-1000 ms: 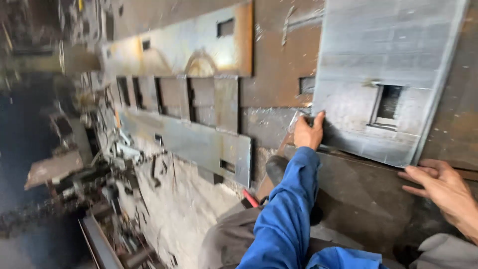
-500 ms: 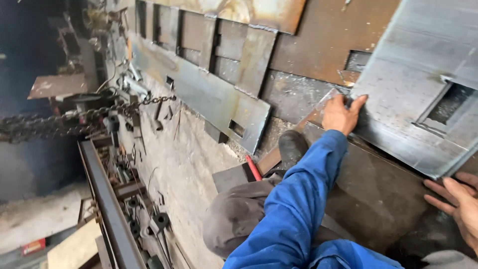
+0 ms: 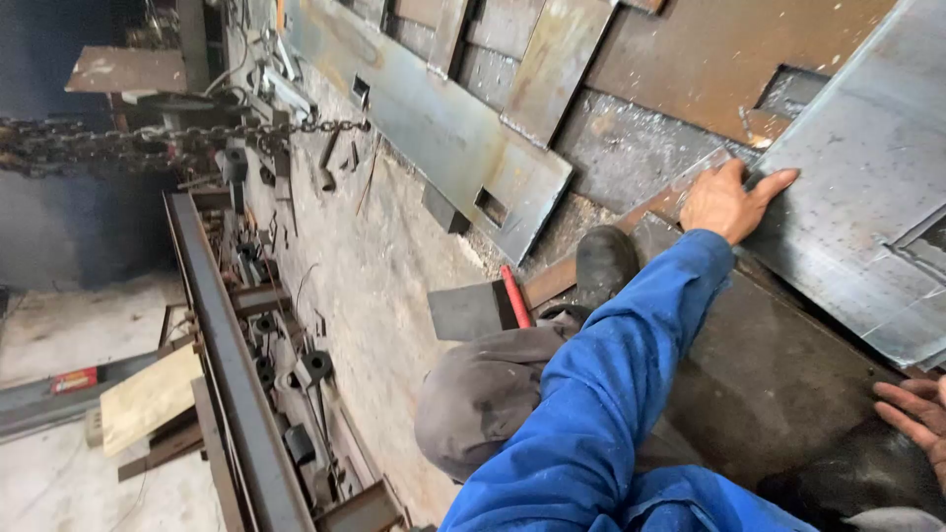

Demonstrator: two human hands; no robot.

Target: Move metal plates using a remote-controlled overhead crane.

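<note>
Our left hand (image 3: 727, 200) presses flat, fingers spread, on the grey steel plate (image 3: 867, 197); our right hand (image 3: 912, 414) rests open, grasping nothing.

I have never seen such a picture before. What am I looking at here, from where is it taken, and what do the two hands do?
The picture comes from a camera worn on a person's head, looking down, so the scene appears tilted. This is a metal workshop. The left hand, at the end of a blue sleeve, presses flat on the edge of a large grey steel plate. The right hand is open at the picture's right edge and grips nothing. More cut plates lie about, some rusty. A heavy chain hangs on the left, above a long steel beam. The person's dark boot stands near a red-handled tool.
</note>
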